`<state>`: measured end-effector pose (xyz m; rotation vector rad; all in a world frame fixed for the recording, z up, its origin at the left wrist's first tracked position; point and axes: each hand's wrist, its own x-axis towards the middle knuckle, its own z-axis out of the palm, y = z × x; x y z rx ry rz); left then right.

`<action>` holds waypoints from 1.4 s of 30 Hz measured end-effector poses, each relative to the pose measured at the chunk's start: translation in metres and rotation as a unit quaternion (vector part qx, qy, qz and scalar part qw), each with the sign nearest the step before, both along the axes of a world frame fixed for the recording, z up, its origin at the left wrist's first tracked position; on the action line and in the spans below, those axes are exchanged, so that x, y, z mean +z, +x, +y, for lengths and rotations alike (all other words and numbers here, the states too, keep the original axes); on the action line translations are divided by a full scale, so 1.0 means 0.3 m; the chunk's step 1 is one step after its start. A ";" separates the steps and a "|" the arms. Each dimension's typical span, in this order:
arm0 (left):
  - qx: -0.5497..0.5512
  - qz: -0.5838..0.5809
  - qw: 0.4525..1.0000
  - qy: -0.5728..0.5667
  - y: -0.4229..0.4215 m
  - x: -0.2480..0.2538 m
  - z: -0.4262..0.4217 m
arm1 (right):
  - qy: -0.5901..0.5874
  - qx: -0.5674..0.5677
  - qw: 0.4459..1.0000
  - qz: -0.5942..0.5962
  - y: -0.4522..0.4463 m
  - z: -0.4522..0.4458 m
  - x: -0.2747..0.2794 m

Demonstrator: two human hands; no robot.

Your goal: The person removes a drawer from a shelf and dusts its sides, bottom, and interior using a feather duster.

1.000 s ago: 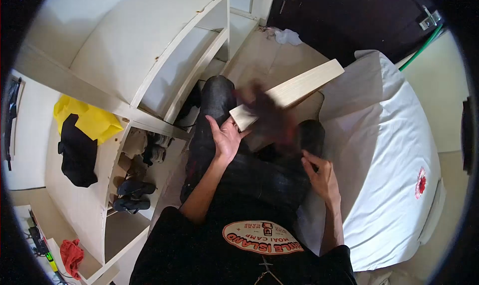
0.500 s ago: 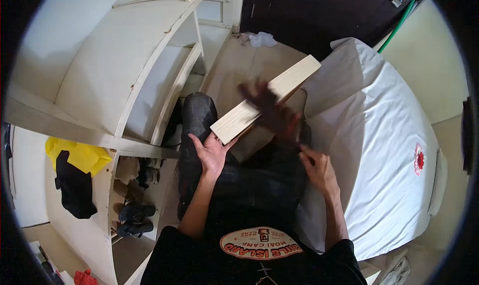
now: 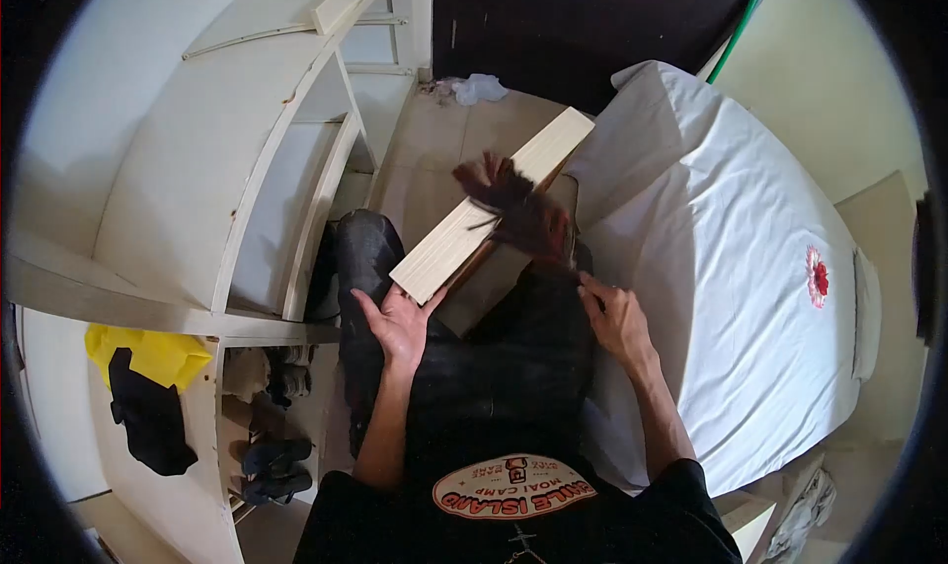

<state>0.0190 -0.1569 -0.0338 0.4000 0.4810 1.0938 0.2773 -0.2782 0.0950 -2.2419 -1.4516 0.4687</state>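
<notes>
A long pale block point(image 3: 464, 238), with fine lines along its top and a brown side, slants above my lap. Whether it is wood or the page edges of a thick book, I cannot tell. My left hand point(image 3: 403, 329) supports its near end, fingers partly hidden beneath and thumb stretched out to the side. My right hand point(image 3: 617, 319) is closed around the handle of a feather duster point(image 3: 528, 216). The duster's dark reddish-brown feathers lie across the middle of the block's top, covering part of it.
White shelving point(image 3: 188, 203) stands on the left, with shoes point(image 3: 275, 465) in a lower compartment. A yellow bag point(image 3: 148, 355) and a black cloth point(image 3: 148, 421) lie on it. To the right is a white-sheeted bed point(image 3: 731, 268). A dark door point(image 3: 553, 31) stands ahead, near a plastic bag point(image 3: 480, 89).
The duster's feathers, blurred before, now show sharply over the block, slightly spread. The block, both hands and the bed have shifted left in view. Both hands keep their holds.
</notes>
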 end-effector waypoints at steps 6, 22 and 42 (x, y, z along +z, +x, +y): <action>-0.005 0.001 1.000 0.007 0.000 0.004 -0.002 | 0.007 -0.012 1.000 0.000 0.123 -0.005 -0.030; -0.007 0.026 1.000 0.011 -0.002 0.001 -0.001 | 0.028 -0.013 0.995 -0.097 0.254 0.079 -0.041; -0.040 0.293 0.952 0.074 -0.011 0.066 0.022 | 0.109 -0.052 0.987 -0.110 0.372 0.181 -0.098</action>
